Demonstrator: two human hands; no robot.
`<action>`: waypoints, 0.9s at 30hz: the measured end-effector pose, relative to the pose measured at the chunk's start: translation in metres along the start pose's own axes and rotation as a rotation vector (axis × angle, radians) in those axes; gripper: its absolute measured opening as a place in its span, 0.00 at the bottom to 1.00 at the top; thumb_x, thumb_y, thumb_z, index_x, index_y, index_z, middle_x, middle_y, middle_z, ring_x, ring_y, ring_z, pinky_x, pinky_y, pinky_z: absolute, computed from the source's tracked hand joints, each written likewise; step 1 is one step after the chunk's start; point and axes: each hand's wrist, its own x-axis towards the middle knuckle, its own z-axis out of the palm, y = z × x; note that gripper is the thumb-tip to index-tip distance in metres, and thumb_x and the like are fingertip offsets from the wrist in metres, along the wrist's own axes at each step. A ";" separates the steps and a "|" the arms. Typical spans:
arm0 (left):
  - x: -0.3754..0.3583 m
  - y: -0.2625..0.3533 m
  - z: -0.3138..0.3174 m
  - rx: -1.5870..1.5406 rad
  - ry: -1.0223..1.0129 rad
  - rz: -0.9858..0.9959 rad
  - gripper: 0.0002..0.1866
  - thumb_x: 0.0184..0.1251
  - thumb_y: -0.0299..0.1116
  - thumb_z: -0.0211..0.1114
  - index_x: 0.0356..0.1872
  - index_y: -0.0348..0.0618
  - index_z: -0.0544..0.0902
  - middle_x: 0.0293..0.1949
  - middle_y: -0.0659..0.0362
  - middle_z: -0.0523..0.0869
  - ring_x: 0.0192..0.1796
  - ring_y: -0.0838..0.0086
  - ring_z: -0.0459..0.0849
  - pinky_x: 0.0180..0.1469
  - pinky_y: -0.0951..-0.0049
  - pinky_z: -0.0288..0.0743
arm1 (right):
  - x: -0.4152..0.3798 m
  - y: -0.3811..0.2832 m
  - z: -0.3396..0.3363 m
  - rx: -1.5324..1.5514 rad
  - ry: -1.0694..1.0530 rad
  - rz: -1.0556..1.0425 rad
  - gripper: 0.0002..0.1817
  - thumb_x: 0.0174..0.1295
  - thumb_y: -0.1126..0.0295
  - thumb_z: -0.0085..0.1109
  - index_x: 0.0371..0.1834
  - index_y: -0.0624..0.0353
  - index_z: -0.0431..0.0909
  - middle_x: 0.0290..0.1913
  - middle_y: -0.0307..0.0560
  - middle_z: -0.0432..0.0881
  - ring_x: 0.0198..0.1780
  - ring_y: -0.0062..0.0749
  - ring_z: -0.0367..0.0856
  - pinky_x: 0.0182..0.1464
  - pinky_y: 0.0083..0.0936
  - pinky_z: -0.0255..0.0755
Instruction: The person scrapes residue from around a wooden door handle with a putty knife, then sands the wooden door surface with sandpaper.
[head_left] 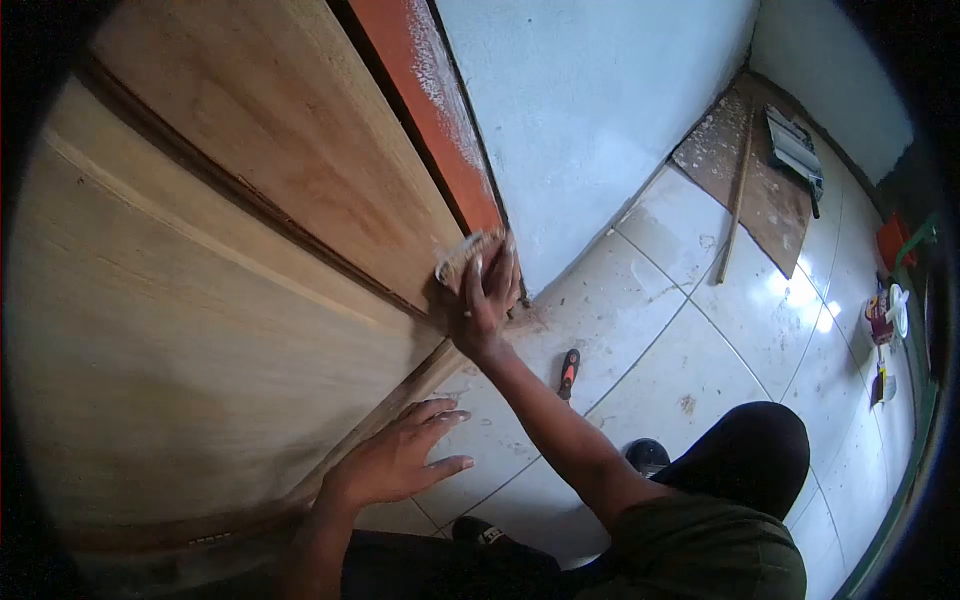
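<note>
My right hand (485, 295) presses a worn, light-brown piece of sandpaper or cloth (462, 260) against the lower end of the orange-red frame strip (440, 95), beside the wooden door (290, 120). Whitish smears mark the strip higher up. My left hand (400, 452) is held near the door's bottom edge with its fingers apart and nothing in it. Pale dust coats the fingertips of both hands. A tool with a red and black handle (569, 374) lies on the tiled floor, to the right of my right wrist.
White wall (600, 110) stands right of the frame. On the tiles (700, 370) lie a stained brown sheet (735, 170), a long stick (738, 200) and a paint tray (792, 147). A tub (880, 318), a brush (883, 386) and a red container (893, 243) sit far right.
</note>
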 end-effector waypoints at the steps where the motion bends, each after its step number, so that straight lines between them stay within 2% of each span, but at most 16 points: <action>1: -0.001 0.005 -0.004 -0.016 0.017 0.015 0.37 0.76 0.58 0.62 0.74 0.41 0.72 0.76 0.48 0.68 0.78 0.54 0.68 0.78 0.57 0.63 | -0.001 0.000 0.003 -0.002 0.038 0.006 0.35 0.62 0.69 0.74 0.70 0.69 0.70 0.72 0.93 0.60 0.74 0.86 0.63 0.73 0.69 0.59; 3: -0.002 0.014 -0.010 -0.055 0.041 0.042 0.37 0.76 0.58 0.62 0.74 0.41 0.72 0.76 0.49 0.68 0.78 0.54 0.68 0.78 0.57 0.64 | 0.005 -0.010 0.011 -0.009 0.105 0.027 0.35 0.61 0.68 0.75 0.69 0.69 0.71 0.71 0.93 0.63 0.73 0.86 0.65 0.72 0.69 0.60; 5: -0.004 0.017 -0.012 -0.078 0.036 0.008 0.37 0.76 0.58 0.62 0.74 0.40 0.72 0.76 0.49 0.68 0.77 0.54 0.68 0.78 0.57 0.65 | 0.077 -0.032 0.019 0.054 0.246 -0.080 0.35 0.58 0.65 0.78 0.66 0.69 0.74 0.70 0.92 0.65 0.70 0.85 0.69 0.71 0.65 0.64; 6: -0.005 0.017 -0.012 -0.091 0.028 -0.010 0.37 0.76 0.58 0.62 0.74 0.39 0.72 0.75 0.49 0.68 0.77 0.54 0.69 0.77 0.57 0.65 | 0.106 -0.045 0.023 0.058 0.220 -0.036 0.35 0.58 0.61 0.80 0.68 0.58 0.76 0.75 0.84 0.62 0.74 0.77 0.67 0.73 0.60 0.61; 7: -0.005 0.013 -0.010 -0.063 0.025 -0.027 0.37 0.76 0.58 0.62 0.74 0.39 0.72 0.75 0.49 0.69 0.77 0.54 0.69 0.77 0.58 0.65 | 0.136 -0.054 0.017 0.093 0.178 -0.056 0.34 0.58 0.62 0.79 0.67 0.59 0.77 0.76 0.83 0.61 0.75 0.77 0.66 0.75 0.60 0.58; 9: -0.007 0.000 -0.002 -0.007 0.018 -0.063 0.37 0.76 0.57 0.62 0.73 0.39 0.72 0.75 0.49 0.69 0.77 0.54 0.69 0.77 0.58 0.66 | 0.144 -0.051 0.024 0.059 0.207 -0.092 0.34 0.58 0.63 0.79 0.67 0.60 0.77 0.77 0.84 0.58 0.76 0.78 0.63 0.76 0.61 0.57; 11: -0.009 -0.008 0.003 -0.010 0.027 -0.060 0.36 0.76 0.57 0.63 0.73 0.40 0.73 0.75 0.49 0.69 0.77 0.55 0.68 0.77 0.58 0.66 | 0.097 -0.034 0.024 0.064 0.183 -0.078 0.37 0.57 0.65 0.79 0.70 0.59 0.75 0.78 0.84 0.56 0.77 0.80 0.62 0.76 0.63 0.57; 13: -0.010 -0.009 0.000 -0.015 0.040 -0.030 0.36 0.76 0.57 0.63 0.73 0.41 0.73 0.75 0.49 0.69 0.77 0.55 0.68 0.77 0.58 0.65 | 0.010 -0.004 0.024 0.041 0.164 -0.016 0.40 0.56 0.68 0.80 0.73 0.61 0.71 0.77 0.84 0.58 0.76 0.80 0.63 0.75 0.65 0.57; 14: -0.010 -0.007 -0.001 -0.021 0.045 -0.003 0.36 0.75 0.57 0.64 0.73 0.41 0.73 0.75 0.49 0.69 0.78 0.55 0.68 0.77 0.58 0.65 | -0.028 0.003 0.010 0.016 0.083 0.021 0.36 0.61 0.70 0.75 0.72 0.65 0.70 0.76 0.87 0.57 0.75 0.82 0.63 0.74 0.64 0.59; 15: -0.010 -0.004 -0.004 -0.024 0.055 0.026 0.36 0.75 0.56 0.64 0.73 0.41 0.73 0.75 0.49 0.69 0.78 0.56 0.68 0.78 0.58 0.65 | -0.032 -0.001 -0.003 -0.007 0.003 0.054 0.32 0.66 0.72 0.70 0.72 0.69 0.70 0.75 0.91 0.57 0.74 0.83 0.63 0.73 0.63 0.60; 18: -0.012 0.004 -0.006 -0.049 0.112 0.089 0.35 0.75 0.56 0.65 0.73 0.41 0.73 0.75 0.49 0.69 0.78 0.56 0.68 0.77 0.57 0.66 | -0.017 -0.017 0.007 -0.048 0.084 0.124 0.33 0.65 0.71 0.71 0.72 0.69 0.70 0.76 0.90 0.58 0.75 0.82 0.63 0.73 0.62 0.60; 20: -0.014 0.005 -0.006 -0.097 0.064 0.023 0.35 0.75 0.55 0.65 0.73 0.41 0.73 0.75 0.49 0.69 0.77 0.56 0.69 0.76 0.57 0.67 | 0.037 -0.023 0.024 0.048 0.117 0.018 0.37 0.61 0.67 0.76 0.73 0.61 0.71 0.76 0.83 0.60 0.77 0.82 0.60 0.76 0.63 0.56; 22: -0.012 0.000 -0.004 -0.088 0.056 0.003 0.35 0.75 0.55 0.65 0.73 0.41 0.73 0.75 0.50 0.69 0.76 0.55 0.70 0.76 0.58 0.68 | 0.117 -0.053 0.024 0.127 0.185 -0.012 0.33 0.62 0.65 0.76 0.71 0.55 0.75 0.78 0.81 0.58 0.77 0.78 0.61 0.76 0.61 0.56; 25: -0.014 -0.008 0.000 -0.032 0.062 -0.030 0.35 0.75 0.55 0.65 0.73 0.42 0.73 0.75 0.49 0.70 0.75 0.55 0.72 0.74 0.59 0.69 | 0.110 -0.048 0.021 0.073 0.133 0.000 0.36 0.59 0.64 0.78 0.72 0.54 0.75 0.78 0.82 0.58 0.77 0.77 0.61 0.76 0.61 0.56; 27: -0.013 -0.003 -0.005 -0.044 0.053 -0.099 0.35 0.75 0.55 0.65 0.72 0.42 0.73 0.75 0.49 0.70 0.74 0.55 0.73 0.74 0.59 0.70 | 0.034 -0.020 0.030 0.104 0.156 0.085 0.40 0.58 0.65 0.78 0.74 0.56 0.71 0.79 0.82 0.56 0.78 0.77 0.59 0.76 0.61 0.56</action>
